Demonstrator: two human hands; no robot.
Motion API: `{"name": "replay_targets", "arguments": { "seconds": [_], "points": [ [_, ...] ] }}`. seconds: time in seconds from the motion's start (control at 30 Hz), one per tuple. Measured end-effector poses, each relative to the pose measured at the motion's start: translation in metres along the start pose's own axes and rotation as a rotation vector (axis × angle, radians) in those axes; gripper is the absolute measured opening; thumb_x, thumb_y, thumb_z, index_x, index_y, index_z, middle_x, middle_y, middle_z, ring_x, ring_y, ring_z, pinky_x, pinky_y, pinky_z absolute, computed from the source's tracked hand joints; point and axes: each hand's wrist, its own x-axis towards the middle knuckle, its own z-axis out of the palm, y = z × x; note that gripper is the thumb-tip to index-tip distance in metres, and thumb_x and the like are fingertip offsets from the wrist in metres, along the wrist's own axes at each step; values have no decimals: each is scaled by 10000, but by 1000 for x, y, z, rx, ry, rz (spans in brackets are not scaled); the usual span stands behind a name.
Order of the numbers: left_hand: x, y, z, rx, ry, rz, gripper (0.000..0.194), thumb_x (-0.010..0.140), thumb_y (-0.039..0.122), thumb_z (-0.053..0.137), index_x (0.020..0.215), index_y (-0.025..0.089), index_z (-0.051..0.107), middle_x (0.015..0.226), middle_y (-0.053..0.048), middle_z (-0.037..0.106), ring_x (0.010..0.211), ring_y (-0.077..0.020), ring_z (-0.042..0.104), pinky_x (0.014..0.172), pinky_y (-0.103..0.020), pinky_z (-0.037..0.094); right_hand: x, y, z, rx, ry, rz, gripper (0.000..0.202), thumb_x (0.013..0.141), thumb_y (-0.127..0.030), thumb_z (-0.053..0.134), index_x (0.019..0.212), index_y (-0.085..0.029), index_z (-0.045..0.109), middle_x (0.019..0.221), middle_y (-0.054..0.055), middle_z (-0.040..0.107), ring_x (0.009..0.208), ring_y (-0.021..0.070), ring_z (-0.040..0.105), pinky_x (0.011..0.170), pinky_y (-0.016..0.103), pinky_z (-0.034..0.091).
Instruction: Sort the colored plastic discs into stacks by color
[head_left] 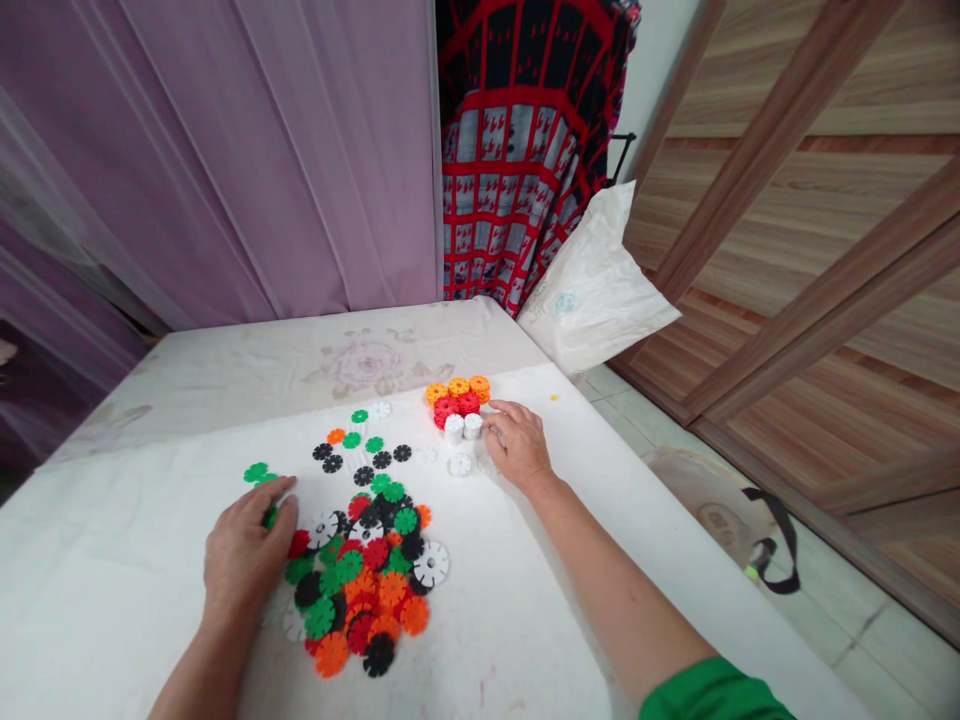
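My left hand (251, 545) rests at the left edge of a loose pile of snowflake discs (352, 570) in green, red, orange, black and white. Its fingers are stretched out, thumb apart, over a green disc partly hidden beneath them. Farther right, my right hand (517, 445) is beside two short stacks of white discs (463, 428), fingertips close to the right-hand stack. Its thumb and forefinger are apart; whether they touch the stack is unclear. Behind the white stacks stand red disc stacks (456, 405) and yellow-orange disc stacks (458, 387). A white disc (460, 464) lies in front.
Several black discs (364, 475) and green discs (351, 440) lie scattered beyond the pile. The table (135, 500) has a white cloth; its right edge runs past my right arm. A white bag (592, 290) stands beyond that edge, near wooden doors (810, 250).
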Motion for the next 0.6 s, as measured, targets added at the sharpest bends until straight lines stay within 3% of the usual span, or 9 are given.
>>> {"name": "replay_targets", "arguments": {
  "seconds": [0.1, 0.27, 0.6],
  "points": [
    [0, -1, 1, 2, -3, 6, 449, 895, 442, 424, 1117, 202, 732, 1182, -107, 730, 1146, -308, 655, 1050, -487, 498, 0, -4, 0, -12, -15, 66, 157, 842, -221, 595, 965, -226, 693, 1297, 79, 664, 1227, 235, 544, 1027, 383, 384],
    [0, -5, 3, 10, 11, 20, 433, 897, 427, 433, 1114, 209, 738, 1176, -104, 730, 1147, -308, 654, 1048, -497, 498, 1, -18, 8, -113, -50, 230, 371, 742, -400, 737, 1047, -192, 699, 1449, 144, 550, 1399, 335, 387, 1094, 477, 319],
    [-2, -1, 3, -20, 34, 9, 389, 878, 400, 470, 1078, 224, 753, 1163, -89, 740, 1137, -294, 660, 1052, -481, 496, 10, -31, 10, -175, -180, 269, 441, 802, -435, 668, 1143, -159, 712, 1506, 149, 501, 1463, 340, 307, 1123, 472, 285]
  ]
}}
